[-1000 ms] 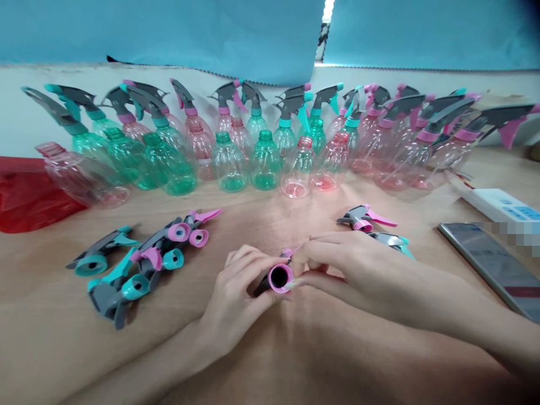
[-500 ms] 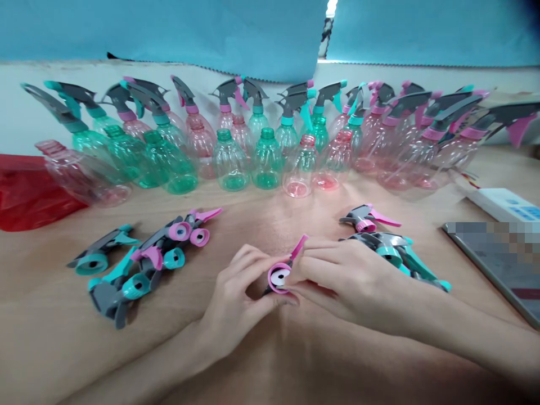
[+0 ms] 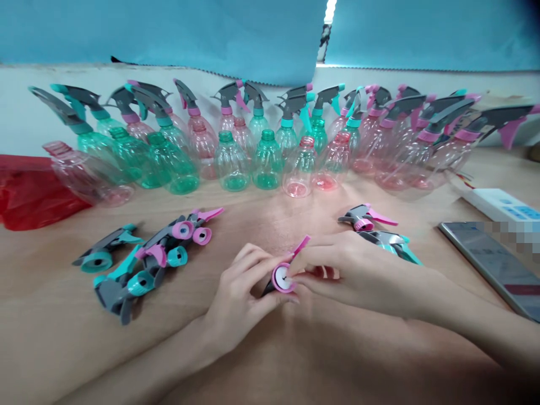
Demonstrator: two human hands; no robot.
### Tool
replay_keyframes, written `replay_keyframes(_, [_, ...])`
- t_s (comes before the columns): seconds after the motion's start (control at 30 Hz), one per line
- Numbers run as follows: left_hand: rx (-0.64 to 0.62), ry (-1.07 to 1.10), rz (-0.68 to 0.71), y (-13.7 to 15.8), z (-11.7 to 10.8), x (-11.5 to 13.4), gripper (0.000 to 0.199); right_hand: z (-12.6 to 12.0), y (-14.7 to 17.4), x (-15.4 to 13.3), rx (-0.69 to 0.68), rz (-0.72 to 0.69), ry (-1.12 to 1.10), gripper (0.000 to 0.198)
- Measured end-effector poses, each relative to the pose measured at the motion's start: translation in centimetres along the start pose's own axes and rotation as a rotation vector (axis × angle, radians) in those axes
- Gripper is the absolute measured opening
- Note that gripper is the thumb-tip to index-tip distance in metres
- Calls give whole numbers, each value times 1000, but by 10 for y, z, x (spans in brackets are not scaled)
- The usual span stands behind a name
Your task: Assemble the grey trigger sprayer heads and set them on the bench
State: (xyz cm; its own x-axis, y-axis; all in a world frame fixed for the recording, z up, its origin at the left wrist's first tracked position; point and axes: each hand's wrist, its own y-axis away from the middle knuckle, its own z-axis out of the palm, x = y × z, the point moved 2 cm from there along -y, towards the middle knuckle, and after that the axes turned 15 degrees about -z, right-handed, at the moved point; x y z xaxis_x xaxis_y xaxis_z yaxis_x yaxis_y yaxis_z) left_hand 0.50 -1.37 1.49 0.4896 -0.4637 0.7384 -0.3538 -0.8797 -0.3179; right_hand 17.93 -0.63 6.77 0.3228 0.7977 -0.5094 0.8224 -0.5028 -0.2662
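Observation:
Above the table's near middle, a grey and pink trigger spray head (image 3: 284, 278) has its open pink collar turned toward me. A white disc (image 3: 282, 277) with a small dark centre sits inside that collar. My left hand (image 3: 240, 287) grips the spray head from the left, fingers above and thumb below. From the right, my right hand (image 3: 337, 267) closes on the collar, with a fingertip touching the disc; its other fingers are curled. The pink trigger sticks up between the hands, and most of the grey body is hidden by the fingers.
Loose trigger spray heads lie at left (image 3: 143, 284) and right (image 3: 390, 239). Across the back stand green and pink bottles, several open like this green bottle (image 3: 267, 160), others with spray heads. A phone (image 3: 485, 259), a white power strip (image 3: 502, 205) and a red bag (image 3: 37, 191) flank them.
My right hand's fingers have shifted on the collar, and a fingertip now sits nearer the white disc's centre. My left hand keeps its hold. The view has moved slightly.

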Motion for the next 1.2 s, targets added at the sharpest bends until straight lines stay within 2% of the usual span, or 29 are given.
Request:
replay_keyframes(0.13, [3, -16, 39, 1, 1, -1, 29, 4, 5, 4, -15, 58, 79, 12])
replay_keyframes(0.57, [-18, -66, 86, 6, 2, -4, 39, 3, 2, -11, -95, -89, 181, 19])
replay_keyframes(0.87, [-8, -107, 79, 5, 2, -4, 41, 8, 2, -8, -4, -194, 208, 23])
replay_keyframes(1.2, [-20, -81, 71, 6, 4, -8, 39, 15, -2, -7, 24, -138, 144, 16])
